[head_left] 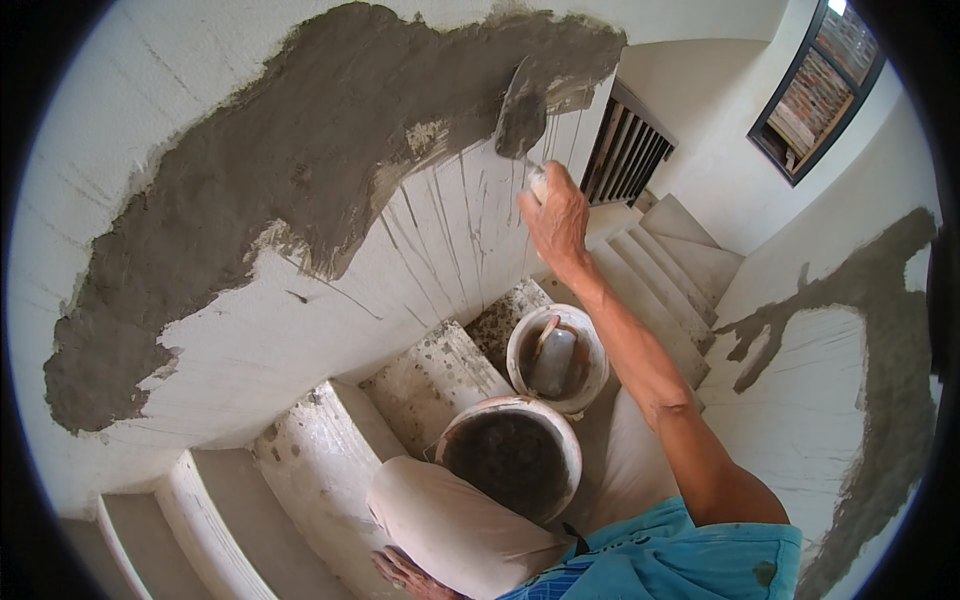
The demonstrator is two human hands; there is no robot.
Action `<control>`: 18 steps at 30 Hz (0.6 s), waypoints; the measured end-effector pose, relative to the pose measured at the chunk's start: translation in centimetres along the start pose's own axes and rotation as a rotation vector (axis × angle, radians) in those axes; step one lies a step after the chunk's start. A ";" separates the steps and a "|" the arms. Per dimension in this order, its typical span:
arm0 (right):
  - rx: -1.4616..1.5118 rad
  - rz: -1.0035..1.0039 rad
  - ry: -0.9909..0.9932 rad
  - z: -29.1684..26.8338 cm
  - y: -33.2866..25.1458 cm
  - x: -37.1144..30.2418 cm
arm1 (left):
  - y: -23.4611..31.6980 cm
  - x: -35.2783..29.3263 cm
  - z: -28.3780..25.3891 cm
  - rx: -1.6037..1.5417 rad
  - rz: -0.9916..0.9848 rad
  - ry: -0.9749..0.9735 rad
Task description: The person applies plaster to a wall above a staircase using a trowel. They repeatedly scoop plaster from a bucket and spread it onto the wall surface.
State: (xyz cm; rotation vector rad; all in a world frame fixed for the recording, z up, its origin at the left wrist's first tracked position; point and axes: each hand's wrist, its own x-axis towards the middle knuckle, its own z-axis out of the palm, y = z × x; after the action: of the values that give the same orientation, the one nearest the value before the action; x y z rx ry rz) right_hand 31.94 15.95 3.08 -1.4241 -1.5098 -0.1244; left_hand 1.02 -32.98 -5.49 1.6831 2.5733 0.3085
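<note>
My right hand is closed round the pale handle of a trowel. The trowel's mortar-smeared blade is at the white wall, over the right part of a broad band of wet grey mortar. Below that hand the wall is streaked with dark drips. Low in the view, my left hand lies beside my left knee with its fingers stretched out and nothing seen in it; part of it is cut off by the lower edge. Between my knees stands a bucket of dark grey mortar.
Beyond it is a second white bucket holding murky water and a clear plastic vessel. Mortar-spotted stairs run on both sides. Another mortar patch marks the right wall. A dark railing and a window are farther off.
</note>
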 end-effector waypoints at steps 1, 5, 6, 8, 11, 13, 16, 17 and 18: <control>-0.007 0.017 0.016 0.1 0.3 0.6 | -0.1 -0.1 0.0 0.018 -0.004 -0.009; -0.069 -0.046 -0.008 1.1 -0.2 0.1 | -0.5 -0.2 0.2 0.017 0.055 0.027; -0.055 -0.092 -0.028 1.1 -0.4 -0.6 | -0.4 -0.1 0.3 0.014 0.031 0.017; -0.016 -0.182 -0.076 1.2 -0.9 -2.3 | -0.3 -0.3 0.3 0.014 -0.029 -0.003; 0.028 -0.212 -0.057 0.6 -0.8 -3.1 | 0.0 -0.1 -0.4 0.001 -0.047 -0.053; 0.021 -0.085 -0.040 0.6 -0.4 -2.5 | -0.5 -0.3 0.1 -0.032 -0.035 -0.029; -0.008 0.059 -0.056 1.1 -0.1 -1.1 | -1.2 -0.4 0.5 -0.050 -0.020 -0.024; -0.021 0.101 -0.069 1.3 0.0 -1.0 | -1.2 -0.4 0.5 -0.050 -0.016 -0.029; -0.019 0.059 -0.027 1.7 0.0 -1.1 | -1.1 -0.3 0.6 -0.051 -0.023 -0.026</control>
State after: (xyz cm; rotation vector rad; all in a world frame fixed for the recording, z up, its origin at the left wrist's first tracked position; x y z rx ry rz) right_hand 30.73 16.35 1.46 -1.4895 -1.4903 -0.0841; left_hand 0.28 -33.64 -6.26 1.6287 2.5419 0.3455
